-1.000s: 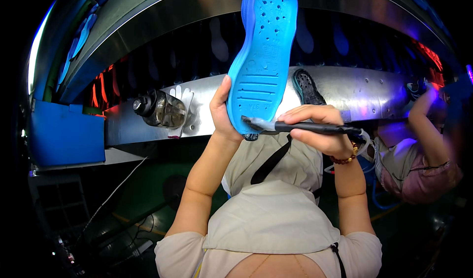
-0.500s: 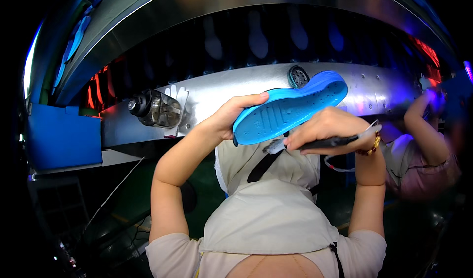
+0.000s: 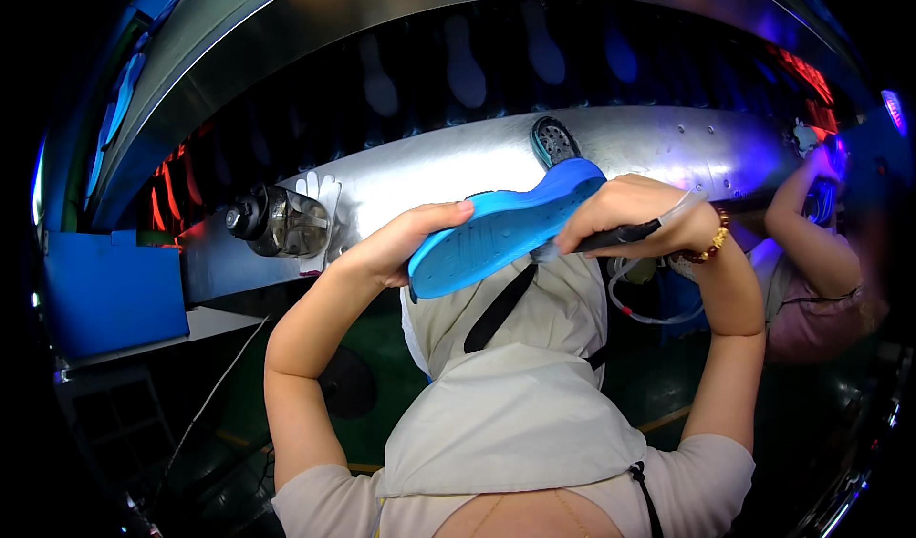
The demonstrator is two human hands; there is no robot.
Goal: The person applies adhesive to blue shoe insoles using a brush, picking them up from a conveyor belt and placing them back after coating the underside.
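In the head view, grips the blue shoe sole (image 3: pixel 506 235) by its heel end with the left hand (image 3: pixel 403 238), tilted at the near edge of the metal bench (image 3: pixel 420 177). Clasps the black-handled brush (image 3: pixel 620 239) in the right hand (image 3: pixel 641 212), near the sole's lower edge; cannot confirm contact. Farther off on the bench: dark perforated sole (image 3: pixel 555 141), bottle (image 3: pixel 294 221), white glove (image 3: pixel 329 199).

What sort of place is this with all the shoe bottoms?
Probably a shoe factory: the left hand holds a blue shoe sole, pale sole-shaped pieces line up beyond the metal bench, and another person is further along it.
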